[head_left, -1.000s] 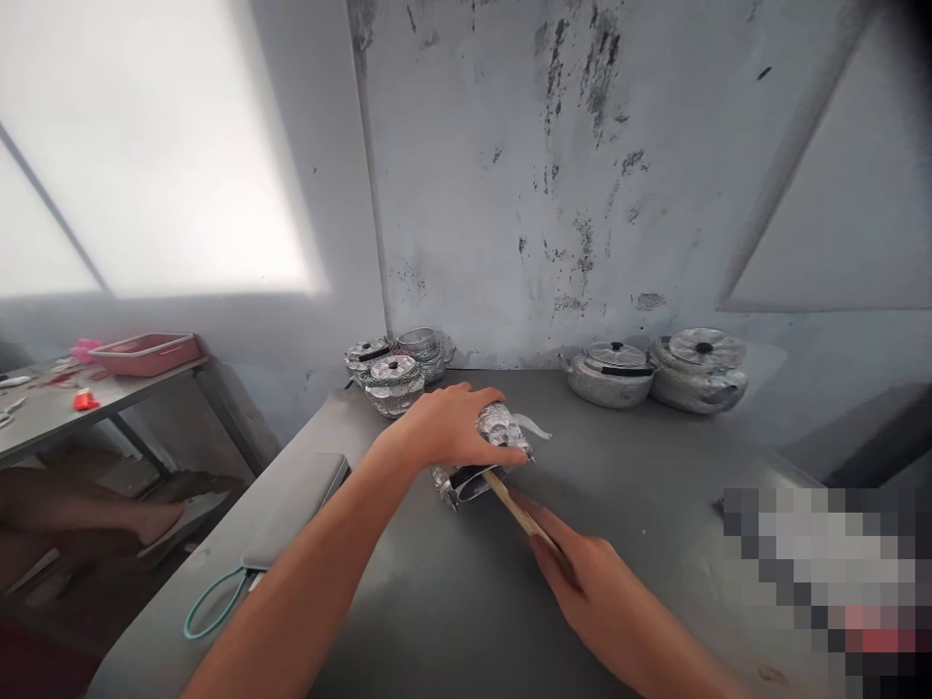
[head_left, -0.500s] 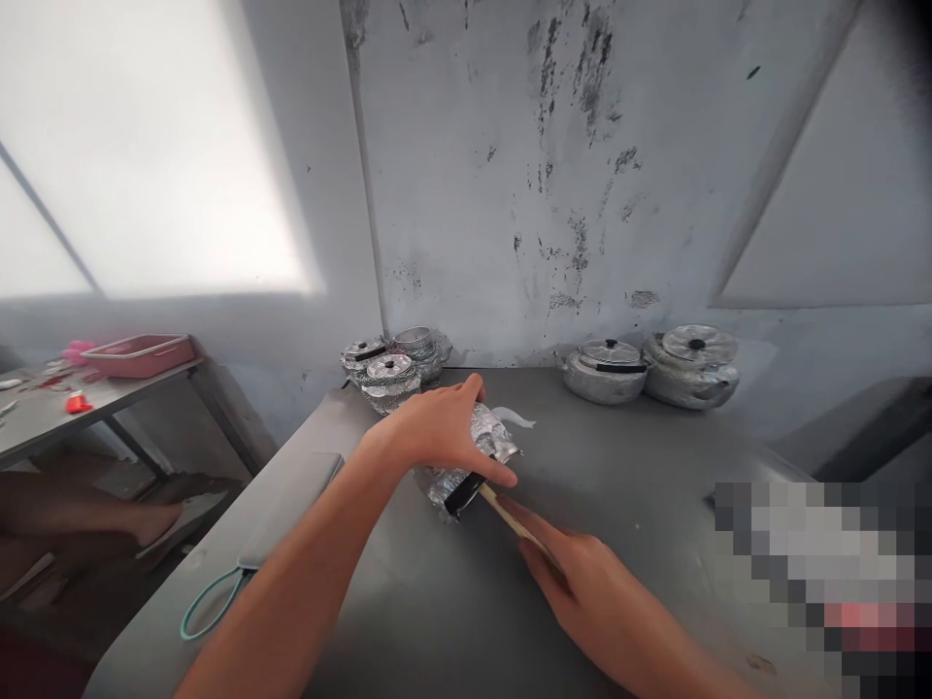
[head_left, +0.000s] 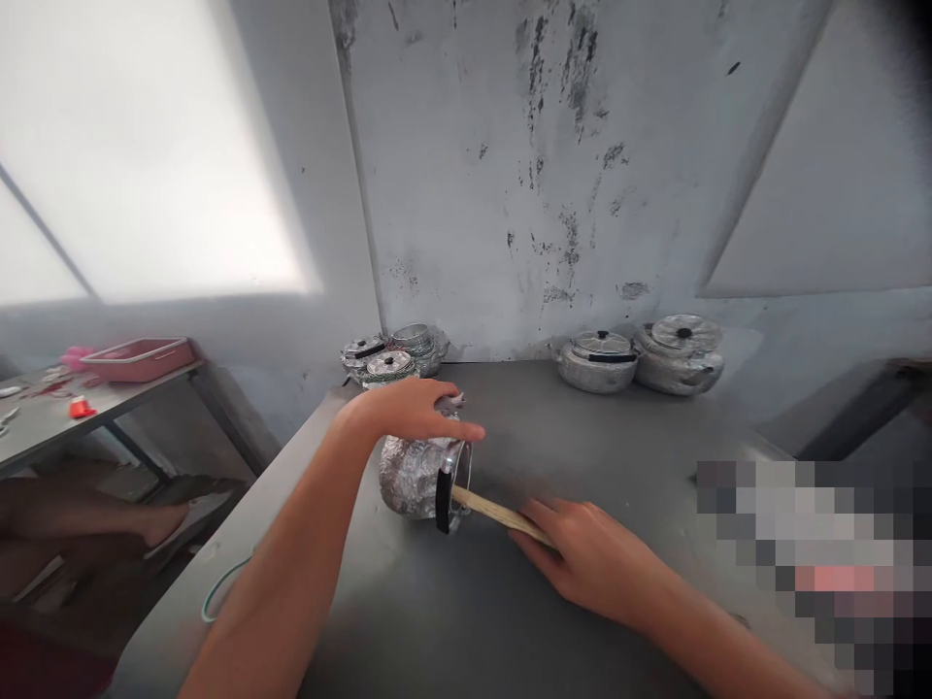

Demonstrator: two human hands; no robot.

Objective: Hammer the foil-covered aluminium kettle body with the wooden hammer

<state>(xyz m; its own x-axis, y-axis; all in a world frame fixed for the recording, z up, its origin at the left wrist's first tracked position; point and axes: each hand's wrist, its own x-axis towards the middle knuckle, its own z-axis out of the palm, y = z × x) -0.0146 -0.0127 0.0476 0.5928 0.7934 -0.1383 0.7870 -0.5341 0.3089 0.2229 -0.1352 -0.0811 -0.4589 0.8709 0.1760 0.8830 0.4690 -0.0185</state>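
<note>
Head view: shows a silver pot tipped on its side on the grey table, mouth facing right; at that mouth, a wooden stick gripped in the closed right hand; above, the left hand, thumb extended, grip not discernible.

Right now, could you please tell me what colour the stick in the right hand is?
The stick is pale tan, clearest in the head view.
</note>
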